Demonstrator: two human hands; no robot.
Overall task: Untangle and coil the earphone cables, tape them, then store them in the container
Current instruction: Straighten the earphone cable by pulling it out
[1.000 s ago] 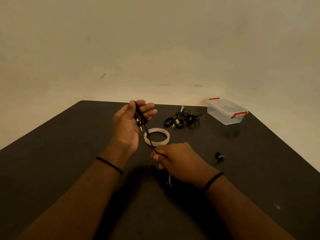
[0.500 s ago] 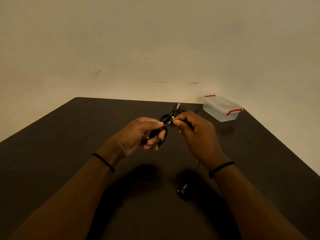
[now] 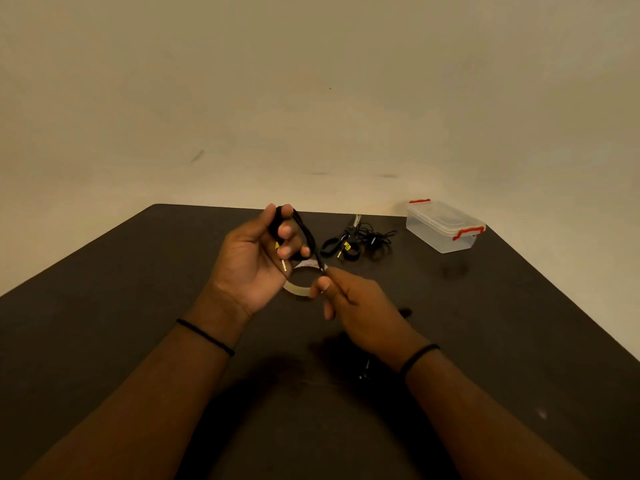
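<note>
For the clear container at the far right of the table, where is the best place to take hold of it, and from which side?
Probably grip the container across its two long walls, coming down from above. It sits flat with its lid on, and those walls are bare; the red clips sit on the short ends, so fingers there might snag them. Nothing stands beside it, so both long sides look reachable.

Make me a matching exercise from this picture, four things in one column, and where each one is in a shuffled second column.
Things:
1. tape roll
2. container
3. cable being coiled
4. tangled earphones

Places:
A. far right of the table, lid on
B. looped round the left hand fingers, the right hand pinching its free end
C. flat on the table, partly behind both hands
D. loose on the table, left of the container

Pairs: 1-C, 2-A, 3-B, 4-D
</note>
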